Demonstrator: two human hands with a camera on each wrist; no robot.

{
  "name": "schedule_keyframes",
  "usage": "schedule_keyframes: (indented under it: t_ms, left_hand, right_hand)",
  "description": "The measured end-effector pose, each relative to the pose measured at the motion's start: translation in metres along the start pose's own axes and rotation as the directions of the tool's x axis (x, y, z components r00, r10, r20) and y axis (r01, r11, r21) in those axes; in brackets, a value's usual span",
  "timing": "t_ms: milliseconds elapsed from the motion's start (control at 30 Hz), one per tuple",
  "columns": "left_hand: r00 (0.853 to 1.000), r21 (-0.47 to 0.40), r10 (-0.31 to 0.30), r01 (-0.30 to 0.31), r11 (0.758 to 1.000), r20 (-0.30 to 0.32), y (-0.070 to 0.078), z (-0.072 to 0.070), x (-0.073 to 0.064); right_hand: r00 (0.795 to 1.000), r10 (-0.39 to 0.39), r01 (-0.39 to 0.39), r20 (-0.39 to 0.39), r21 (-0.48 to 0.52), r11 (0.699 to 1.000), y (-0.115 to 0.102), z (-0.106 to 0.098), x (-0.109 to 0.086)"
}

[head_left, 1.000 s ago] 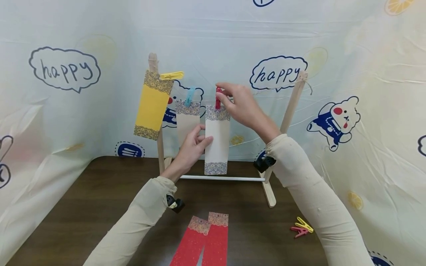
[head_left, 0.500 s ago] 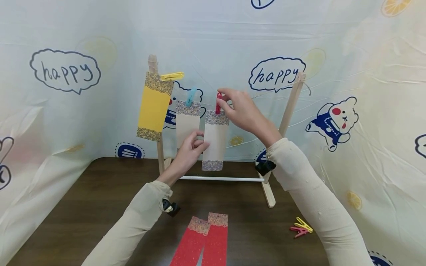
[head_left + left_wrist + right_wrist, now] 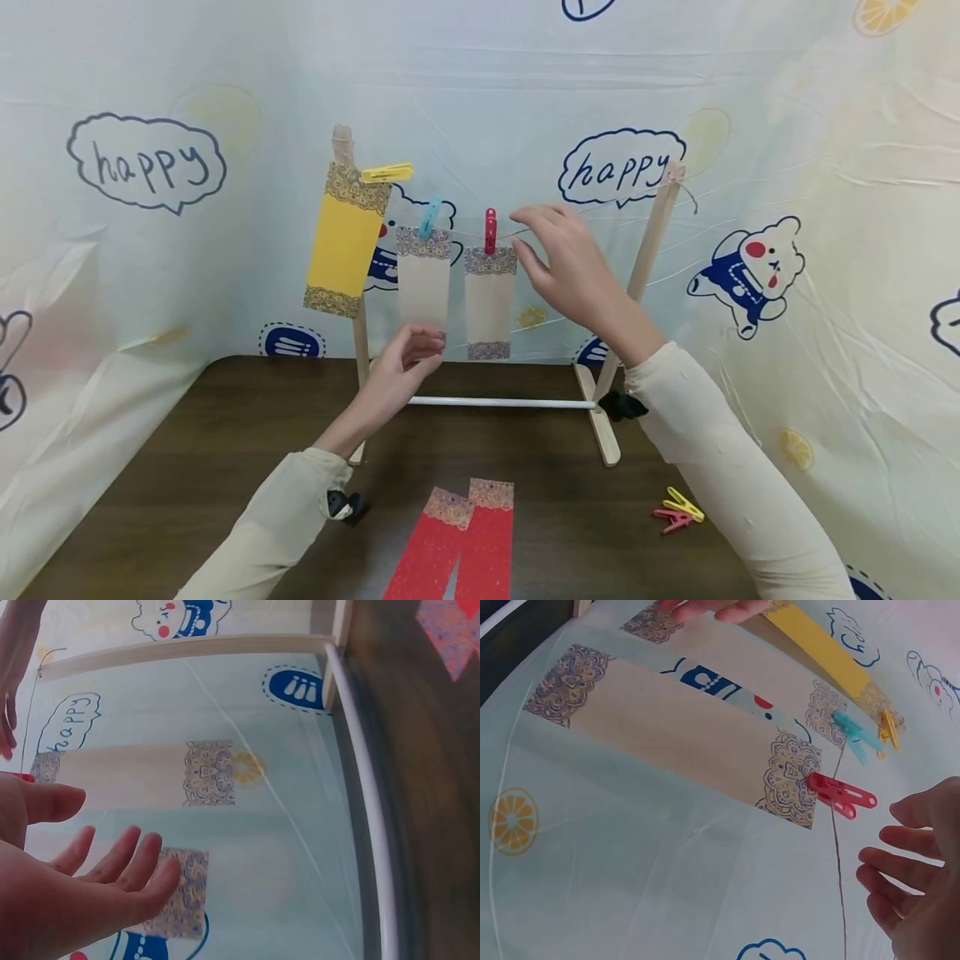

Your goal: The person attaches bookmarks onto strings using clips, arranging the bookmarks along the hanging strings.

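A cream paper card (image 3: 489, 308) with patterned ends hangs from the string (image 3: 838, 877), held by a red clothespin (image 3: 491, 232). Just right of that clothespin is my right hand (image 3: 576, 265), thumb and fingers spread apart with nothing between them. My left hand (image 3: 390, 375) holds nothing, its fingers loosely bent. In the head view it overlaps the lower end of a second cream card (image 3: 423, 279), which hangs from a light blue clothespin (image 3: 429, 218). Farther left, a yellow card (image 3: 343, 250) hangs aslant below a yellow clothespin (image 3: 387, 172).
Wooden posts (image 3: 651, 250) carry the string, with a white rod (image 3: 502, 403) joining them low down. Two red cards (image 3: 483, 542) lie overlapping on the dark table (image 3: 592, 533) in front. At the right lie a loose yellow clothespin (image 3: 685, 505) and a pinkish-red clothespin (image 3: 672, 521).
My right hand has let go of the red clothespin and moved right. My left hand has left the right cream card, moving down and left. That card now hangs freely.
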State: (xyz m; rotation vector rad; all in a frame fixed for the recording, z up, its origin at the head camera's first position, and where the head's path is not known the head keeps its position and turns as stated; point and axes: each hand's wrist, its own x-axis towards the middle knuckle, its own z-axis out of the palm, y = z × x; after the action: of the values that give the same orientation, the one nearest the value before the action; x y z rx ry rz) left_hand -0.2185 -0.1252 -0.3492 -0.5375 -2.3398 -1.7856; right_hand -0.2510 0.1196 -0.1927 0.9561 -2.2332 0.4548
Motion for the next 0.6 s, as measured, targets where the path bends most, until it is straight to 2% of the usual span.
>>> schedule_keyframes:
  t_ms: [133,367,600]
  left_hand:
    - [1.0,0.05,0.005,-0.005,0.999,0.007,-0.001,-0.002,-0.01]
    - [1.0,0.132,0.02,-0.022,0.991,0.016,0.001,-0.002,-0.028]
    - [1.0,0.257,0.013,-0.016,0.966,0.014,-0.002,-0.003,-0.051]
  right_hand:
    - [0.999,-0.019,0.019,-0.043,-0.001,1.0,0.001,-0.005,-0.015]
    - [0.997,-0.046,0.044,-0.064,-0.027,0.999,0.004,-0.01,-0.042]
    - [0.997,-0.051,0.048,-0.062,-0.045,0.998,0.008,-0.012,-0.076]
